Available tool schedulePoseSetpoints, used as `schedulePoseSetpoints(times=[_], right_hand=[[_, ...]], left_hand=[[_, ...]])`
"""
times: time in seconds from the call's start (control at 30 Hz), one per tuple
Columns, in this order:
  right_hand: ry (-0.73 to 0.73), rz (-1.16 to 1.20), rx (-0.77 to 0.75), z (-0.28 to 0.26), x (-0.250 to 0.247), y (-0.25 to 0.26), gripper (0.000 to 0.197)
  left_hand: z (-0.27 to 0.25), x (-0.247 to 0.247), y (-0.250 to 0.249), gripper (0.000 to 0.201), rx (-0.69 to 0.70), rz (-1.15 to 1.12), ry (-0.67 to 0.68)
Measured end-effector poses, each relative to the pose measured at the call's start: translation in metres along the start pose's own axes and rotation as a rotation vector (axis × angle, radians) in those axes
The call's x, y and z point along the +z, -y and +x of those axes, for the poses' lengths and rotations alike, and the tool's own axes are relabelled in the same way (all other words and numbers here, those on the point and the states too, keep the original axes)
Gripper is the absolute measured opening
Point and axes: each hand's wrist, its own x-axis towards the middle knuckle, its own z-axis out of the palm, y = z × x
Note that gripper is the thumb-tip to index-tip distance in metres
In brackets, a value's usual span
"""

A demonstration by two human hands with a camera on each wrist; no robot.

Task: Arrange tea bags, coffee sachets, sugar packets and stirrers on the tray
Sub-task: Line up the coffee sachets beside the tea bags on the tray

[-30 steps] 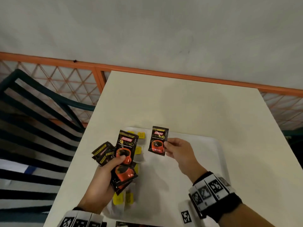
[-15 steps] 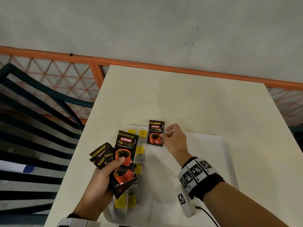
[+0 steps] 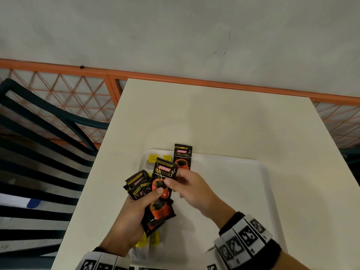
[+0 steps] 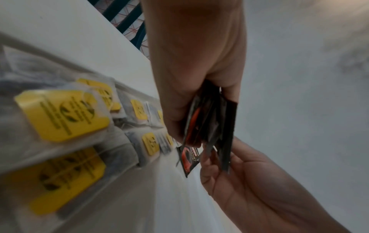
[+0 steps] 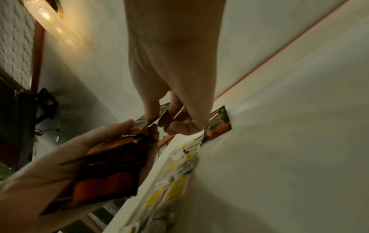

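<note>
Back from the far edge of the tray (image 3: pixel 243 172), where one coffee sachet (image 3: pixel 182 156) now lies beside the tea bags (image 3: pixel 153 158), the right hand (image 3: pixel 191 190) pinches the top sachet (image 3: pixel 164 172) of the bundle (image 3: pixel 155 209) gripped in the left hand (image 3: pixel 130 217).

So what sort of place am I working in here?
Likely a plain indoor room, perhaps a canteen or break area: a bare white table set against a grey wall, an orange lattice railing and a dark slatted chair beside it.
</note>
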Motion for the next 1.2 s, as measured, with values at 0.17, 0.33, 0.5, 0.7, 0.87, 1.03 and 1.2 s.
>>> schedulePoseSetpoints(times=[0.17,0.33,0.5,0.7,0.87,1.03,1.2], right_hand=[[-0.104,0.116,0.046,0.007,-0.010,-0.007,0.015],[-0.316,0.128,0.113,0.019,-0.044,-0.016,0.020],[-0.551,0.099,0.162,0.032,-0.067,-0.033,0.019],[-0.616,0.018,0.126,0.041,-0.066,-0.041,0.019],[-0.662,-0.089,0.078,0.045,-0.063,-0.043,0.021],[-0.662,-0.167,0.033,0.044,-0.062,-0.042,0.025],[-0.666,-0.233,-0.005,0.035,-0.058,-0.033,0.026]], left_hand=[[0.001,0.002,0.004,0.037,-0.069,0.001,0.010],[0.003,-0.005,0.001,0.043,-0.119,-0.051,0.022],[0.003,-0.009,-0.001,0.041,-0.122,-0.117,0.025],[0.004,-0.010,0.003,0.023,-0.125,-0.019,-0.087],[0.002,-0.008,0.005,0.023,-0.120,0.019,-0.093],[0.001,-0.006,0.005,0.032,-0.099,0.044,-0.042],[0.001,-0.002,0.004,0.038,-0.082,0.042,-0.021]])
